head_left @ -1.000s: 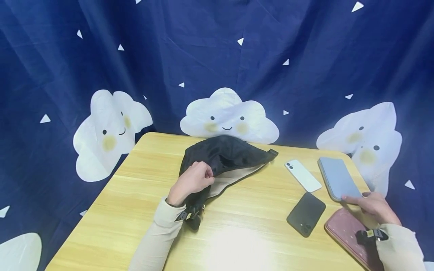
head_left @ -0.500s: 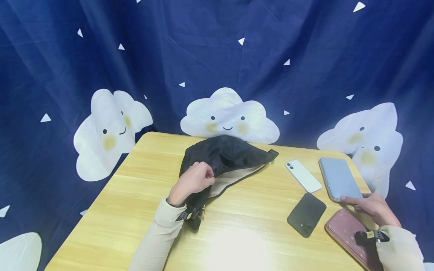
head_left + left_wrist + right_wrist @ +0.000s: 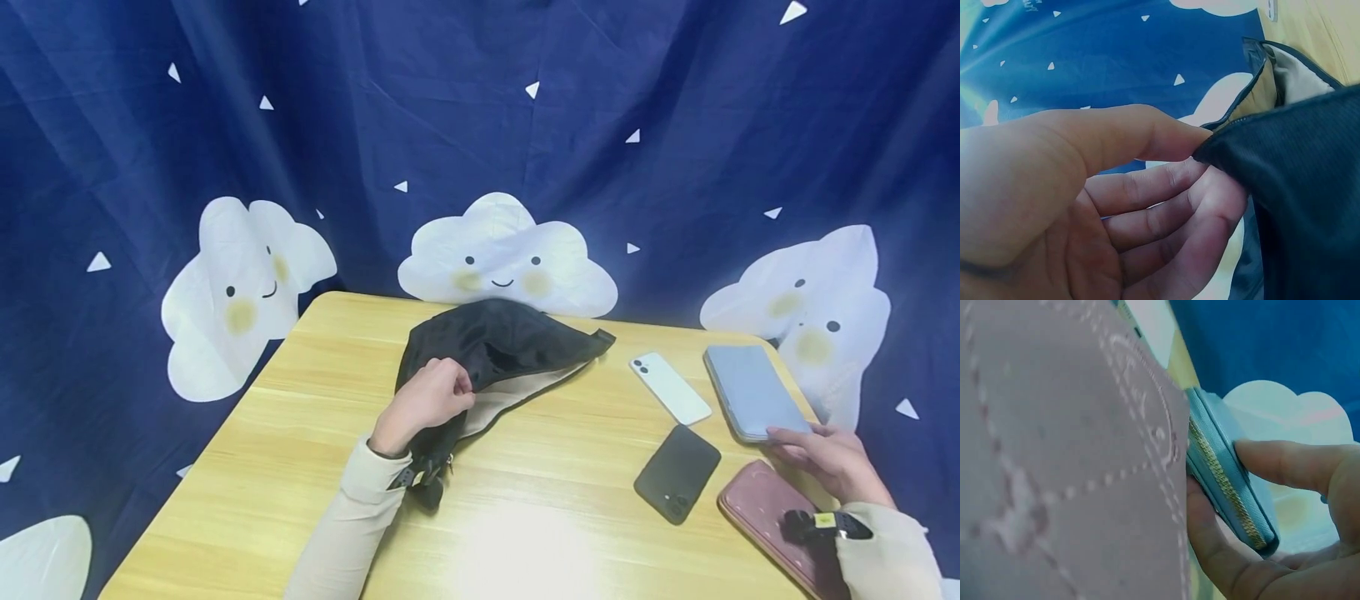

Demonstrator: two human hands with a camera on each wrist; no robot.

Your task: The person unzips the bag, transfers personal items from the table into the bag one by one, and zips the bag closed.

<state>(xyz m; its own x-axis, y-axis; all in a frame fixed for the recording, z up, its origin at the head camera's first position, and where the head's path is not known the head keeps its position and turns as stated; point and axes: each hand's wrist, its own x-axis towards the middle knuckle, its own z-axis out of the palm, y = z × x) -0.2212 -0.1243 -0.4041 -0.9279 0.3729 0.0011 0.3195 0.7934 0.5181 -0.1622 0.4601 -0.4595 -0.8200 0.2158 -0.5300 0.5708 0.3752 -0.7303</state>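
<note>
A black zip bag point(image 3: 510, 337) with a pale lining lies on the table, its mouth gaping. Thumb and index finger of my left hand point(image 3: 433, 392) pinch the edge of that mouth, as the left wrist view shows. Over at the right, my right hand point(image 3: 832, 458) grips the near end of a light blue zip wallet point(image 3: 753, 387). In the right wrist view the thumb lies on one face of the wallet and fingers go under the other, with the gold zipper point(image 3: 1222, 478) between. A pink zip wallet point(image 3: 765, 504) sits just below that hand.
On the wooden table point(image 3: 300, 467), a white phone point(image 3: 670, 389) and a dark phone point(image 3: 677, 475) lie between the bag and the two wallets. A blue curtain point(image 3: 465, 125) with clouds hangs behind the table.
My right hand has shifted slightly to the right and its fingers have gone under the near end of the blue wallet. The left hand and the bag stay in place.
</note>
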